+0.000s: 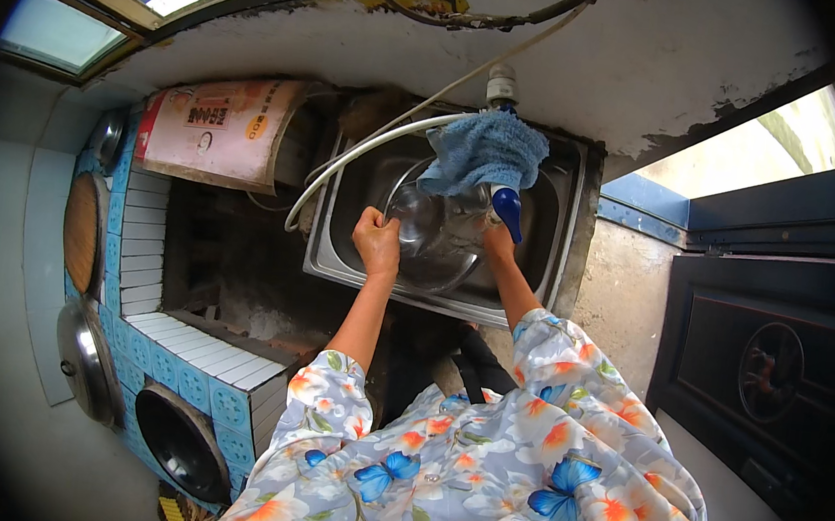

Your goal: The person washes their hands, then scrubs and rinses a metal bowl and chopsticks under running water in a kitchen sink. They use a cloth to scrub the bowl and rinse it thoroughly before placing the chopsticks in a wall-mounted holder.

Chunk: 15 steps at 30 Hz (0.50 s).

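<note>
A round see-through basin or bowl point(418, 253) is in the stainless steel sink point(327, 259). My left hand point(378, 242) grips its left rim. My right hand point(497, 239) is at the basin's right side, partly hidden behind the blue lever of a tap point(507, 210); whether its fingers hold the rim cannot be made out. A blue terry cloth point(484, 154) is draped over the tap above the basin. Behind the cloth a white fitting point(502, 84) comes out of the wall.
A white hose point(352, 155) curves over the sink's left edge. On the left stands a blue-and-white tiled stove point(202, 379) with a wok point(181, 445), a metal lid point(87, 364) and a round wooden lid point(81, 228). A printed pink board point(215, 128) is behind it. A dark door point(754, 361) is at right.
</note>
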Motion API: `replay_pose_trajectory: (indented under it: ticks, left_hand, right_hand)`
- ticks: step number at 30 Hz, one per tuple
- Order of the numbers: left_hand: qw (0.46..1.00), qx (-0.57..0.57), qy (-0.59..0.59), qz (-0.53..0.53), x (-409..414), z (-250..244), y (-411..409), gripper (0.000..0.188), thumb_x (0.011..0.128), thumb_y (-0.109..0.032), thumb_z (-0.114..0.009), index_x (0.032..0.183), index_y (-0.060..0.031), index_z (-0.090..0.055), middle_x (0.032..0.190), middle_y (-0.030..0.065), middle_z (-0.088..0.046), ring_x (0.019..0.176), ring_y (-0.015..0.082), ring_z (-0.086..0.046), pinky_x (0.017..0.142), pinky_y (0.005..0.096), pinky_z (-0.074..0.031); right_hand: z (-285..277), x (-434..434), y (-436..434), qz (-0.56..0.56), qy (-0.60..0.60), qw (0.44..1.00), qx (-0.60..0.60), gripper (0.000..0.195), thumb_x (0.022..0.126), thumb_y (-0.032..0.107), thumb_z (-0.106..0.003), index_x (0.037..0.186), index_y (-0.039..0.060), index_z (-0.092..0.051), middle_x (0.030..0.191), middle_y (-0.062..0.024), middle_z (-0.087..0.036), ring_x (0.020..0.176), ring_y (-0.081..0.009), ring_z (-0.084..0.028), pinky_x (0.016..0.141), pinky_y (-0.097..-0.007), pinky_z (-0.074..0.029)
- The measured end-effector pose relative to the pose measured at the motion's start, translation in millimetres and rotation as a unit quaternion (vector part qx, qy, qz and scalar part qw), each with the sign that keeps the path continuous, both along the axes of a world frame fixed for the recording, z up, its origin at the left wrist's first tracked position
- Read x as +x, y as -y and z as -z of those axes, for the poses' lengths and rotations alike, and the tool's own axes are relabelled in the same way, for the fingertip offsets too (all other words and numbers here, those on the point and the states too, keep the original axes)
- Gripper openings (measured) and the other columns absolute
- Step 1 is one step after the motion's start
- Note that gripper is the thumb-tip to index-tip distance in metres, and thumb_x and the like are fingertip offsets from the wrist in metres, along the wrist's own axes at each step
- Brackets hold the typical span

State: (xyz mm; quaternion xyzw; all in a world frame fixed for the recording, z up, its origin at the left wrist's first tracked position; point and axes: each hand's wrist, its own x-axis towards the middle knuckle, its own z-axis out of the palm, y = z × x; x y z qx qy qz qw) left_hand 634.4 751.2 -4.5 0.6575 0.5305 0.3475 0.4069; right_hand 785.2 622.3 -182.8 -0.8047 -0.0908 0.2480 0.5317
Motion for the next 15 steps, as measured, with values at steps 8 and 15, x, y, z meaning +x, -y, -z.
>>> replay_pose_trajectory:
  ticks: [8, 15]
  left_hand:
    - [0.996, 0.072, -0.055, -0.004, 6.2, 18.8, -5.5, 0.023, 0.062, -0.002, -0.059, 0.06, -0.0049, -0.036, 0.05, 0.009, -0.035, 0.045, 0.0265, -0.033, 0.048, 0.0371, -0.034]
    - [0.989, 0.05, -0.102, 0.092, 8.3, 25.8, -5.3, 0.022, 0.061, 0.003, -0.058, 0.071, -0.0044, -0.04, 0.062, 0.0118, -0.043, 0.056, 0.0313, -0.044, 0.056, 0.0385, -0.038]
  right_hand:
    - [-37.9, -50.8, 32.4, 0.038, -0.206, 0.976, -0.066, 0.034, 0.075, 0.018, -0.068, 0.1, 0.0038, -0.051, 0.092, -0.0123, -0.059, 0.084, -0.0246, -0.061, 0.052, -0.0379, -0.052]
    - [-57.0, -14.4, 47.9, 0.085, 0.011, 0.996, -0.034, 0.032, 0.076, 0.017, -0.065, 0.1, 0.0043, -0.049, 0.081, -0.0097, -0.057, 0.064, -0.0208, -0.06, 0.047, -0.0316, -0.05]
